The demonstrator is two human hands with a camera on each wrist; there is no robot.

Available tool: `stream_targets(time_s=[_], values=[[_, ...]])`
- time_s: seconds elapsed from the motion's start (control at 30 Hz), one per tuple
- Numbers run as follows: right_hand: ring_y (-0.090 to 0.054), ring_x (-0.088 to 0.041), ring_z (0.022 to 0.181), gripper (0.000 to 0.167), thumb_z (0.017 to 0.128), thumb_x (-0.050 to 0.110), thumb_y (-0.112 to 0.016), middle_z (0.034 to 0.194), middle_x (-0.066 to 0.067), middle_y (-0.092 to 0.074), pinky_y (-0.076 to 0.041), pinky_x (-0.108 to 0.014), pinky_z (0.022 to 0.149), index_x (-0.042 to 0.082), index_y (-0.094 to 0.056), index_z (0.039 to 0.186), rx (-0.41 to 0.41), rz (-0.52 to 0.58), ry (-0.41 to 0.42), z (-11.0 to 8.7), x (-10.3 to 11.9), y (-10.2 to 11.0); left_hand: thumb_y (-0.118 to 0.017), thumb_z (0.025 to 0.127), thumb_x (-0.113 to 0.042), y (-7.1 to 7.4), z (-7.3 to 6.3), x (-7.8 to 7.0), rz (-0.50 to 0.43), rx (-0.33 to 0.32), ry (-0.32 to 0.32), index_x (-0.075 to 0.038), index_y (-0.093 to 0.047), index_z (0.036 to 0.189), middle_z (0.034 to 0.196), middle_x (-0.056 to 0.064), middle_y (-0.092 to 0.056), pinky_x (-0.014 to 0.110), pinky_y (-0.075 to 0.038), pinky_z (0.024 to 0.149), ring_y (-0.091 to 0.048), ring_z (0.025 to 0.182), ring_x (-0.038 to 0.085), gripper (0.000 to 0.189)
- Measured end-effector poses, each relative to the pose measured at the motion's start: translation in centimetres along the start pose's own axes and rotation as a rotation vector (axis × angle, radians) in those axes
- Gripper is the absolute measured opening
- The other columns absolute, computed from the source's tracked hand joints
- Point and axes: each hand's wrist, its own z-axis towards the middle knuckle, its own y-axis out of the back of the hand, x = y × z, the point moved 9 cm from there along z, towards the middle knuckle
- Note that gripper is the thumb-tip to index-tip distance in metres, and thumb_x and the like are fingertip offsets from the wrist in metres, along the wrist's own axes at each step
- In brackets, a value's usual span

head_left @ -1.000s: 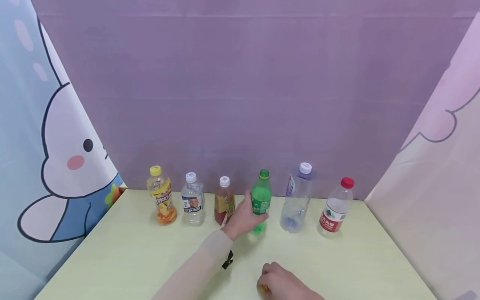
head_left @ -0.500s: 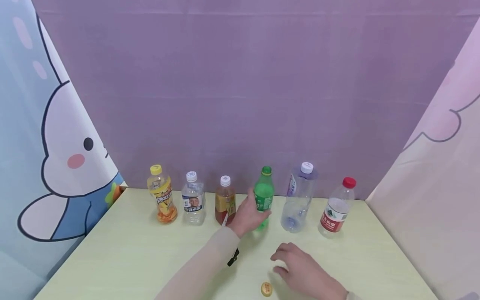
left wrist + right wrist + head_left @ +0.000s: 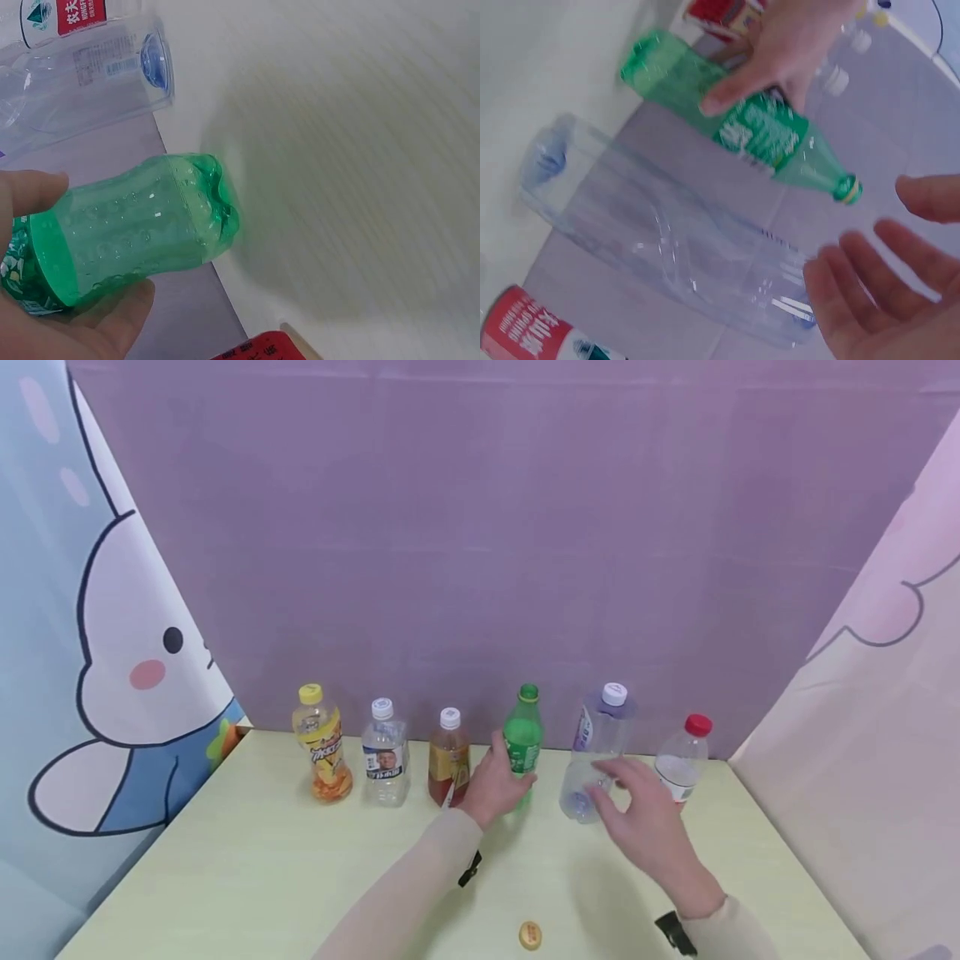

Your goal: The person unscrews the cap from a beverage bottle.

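Observation:
My left hand (image 3: 495, 787) grips a green plastic bottle (image 3: 525, 735) around its label. The bottle stands nearly upright, and a yellow ring circles its neck. In the left wrist view, the thumb and fingers lie on either side of the green bottle (image 3: 139, 225), whose base is close to the tabletop; I cannot tell if it touches. My right hand (image 3: 651, 822) is in the air, fingers spread and slightly bent, holding nothing. In the right wrist view, its fingertips (image 3: 821, 274) appear near the green bottle's neck. On the table's near side lies a gold bottle cap (image 3: 530, 935).
A tall clear bottle (image 3: 581, 777) and a red-capped bottle (image 3: 678, 760) stand to the right, the latter partly hidden by my right hand. Leftward stand a brown drink bottle (image 3: 446, 768), a white-capped clear bottle (image 3: 386, 768) and a yellow-capped bottle (image 3: 325, 747). A purple curtain (image 3: 480, 543) hangs behind.
My right hand has left the gold cap, which now lies uncovered, and moved up and right with its fingers spreading. The left hand keeps its grip; the green bottle has risen slightly.

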Motion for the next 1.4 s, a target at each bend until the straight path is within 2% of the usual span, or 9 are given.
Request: stream_targets(time_s=[0.2,0.3,0.43,0.53,0.77,0.87,1.0,1.13,1.4], values=[[-0.059,-0.04,0.109,0.046,0.088,0.005,-0.076,0.124,-0.023,-0.062,-0.049,-0.053,0.087,-0.006,-0.06,0.13,-0.16,0.074,-0.078,2.5,-2.5,1.8,-0.079,0.089,-0.024,0.1,0.1,0.2,0.02,-0.024,0.01,-0.006,-0.02,0.153,0.134,0.022,-0.058,0.051,-0.053,0.097,-0.063,0.117,0.038,0.089],[-0.053,-0.042,0.116,0.057,0.088,0.011,-0.078,0.133,-0.024,-0.056,-0.045,-0.054,0.093,-0.005,-0.054,0.137,-0.197,0.102,-0.148,3.6,-3.9,2.1,-0.08,0.089,-0.025,0.0,0.1,0.2,0.026,-0.017,0.012,-0.007,-0.02,0.152,0.134,0.022,-0.058,0.05,-0.053,0.097,-0.063,0.116,0.038,0.089],[-0.045,-0.041,0.126,0.08,0.09,0.032,-0.078,0.148,-0.022,-0.042,-0.043,-0.059,0.1,0.002,-0.037,0.152,-0.13,0.132,-0.287,4.8,-5.9,1.4,-0.08,0.089,-0.026,0.0,0.1,0.1,0.036,-0.015,0.001,-0.006,-0.022,0.151,0.132,0.022,-0.06,0.05,-0.053,0.095,-0.064,0.114,0.038,0.087],[-0.04,-0.041,0.134,0.091,0.09,0.043,-0.076,0.154,-0.021,-0.036,-0.04,-0.062,0.104,0.005,-0.029,0.158,-0.065,0.168,-0.362,5.4,-7.0,0.5,-0.08,0.089,-0.027,-0.1,0.0,0.3,0.036,-0.009,0.009,-0.005,-0.024,0.15,0.131,0.021,-0.061,0.049,-0.054,0.095,-0.064,0.115,0.036,0.086],[-0.034,-0.043,0.141,0.102,0.089,0.051,-0.074,0.156,-0.025,-0.033,-0.033,-0.066,0.109,0.005,-0.018,0.161,0.042,0.25,-0.434,6.0,-8.8,-1.3,-0.08,0.088,-0.027,-0.3,-0.1,0.6,0.031,-0.02,0.004,-0.003,-0.028,0.148,0.126,0.021,-0.064,0.048,-0.054,0.094,-0.065,0.113,0.035,0.083],[-0.038,-0.042,0.139,0.102,0.089,0.053,-0.074,0.153,-0.023,-0.038,-0.034,-0.063,0.11,0.006,-0.019,0.161,0.068,0.286,-0.465,5.9,-9.5,-1.9,-0.081,0.088,-0.028,-0.4,0.0,0.7,0.049,-0.025,0.003,-0.003,-0.031,0.145,0.121,0.019,-0.065,0.047,-0.055,0.091,-0.067,0.108,0.035,0.08],[-0.046,-0.037,0.132,0.093,0.088,0.053,-0.075,0.146,-0.017,-0.048,-0.04,-0.057,0.108,0.009,-0.03,0.157,0.064,0.311,-0.472,5.7,-9.8,-2.3,-0.081,0.087,-0.03,-0.6,0.0,0.9,0.067,-0.019,0.018,-0.003,-0.034,0.145,0.121,0.018,-0.066,0.047,-0.056,0.09,-0.067,0.107,0.034,0.079],[-0.049,-0.036,0.128,0.088,0.088,0.053,-0.075,0.142,-0.015,-0.052,-0.043,-0.054,0.105,0.009,-0.037,0.154,0.054,0.309,-0.443,5.6,-9.5,-2.3,-0.082,0.087,-0.029,-0.5,-0.1,1.0,0.051,-0.005,0.038,-0.003,-0.035,0.147,0.126,0.018,-0.065,0.048,-0.054,0.094,-0.065,0.112,0.034,0.081],[-0.049,-0.037,0.13,0.091,0.087,0.055,-0.075,0.144,-0.015,-0.052,-0.043,-0.056,0.105,0.009,-0.035,0.156,0.088,0.286,-0.444,5.1,-8.9,-2.0,-0.085,0.084,-0.026,-0.4,-0.5,1.3,-0.008,0.046,0.042,-0.007,-0.036,0.147,0.134,0.012,-0.061,0.049,-0.048,0.104,-0.06,0.123,0.031,0.082]])
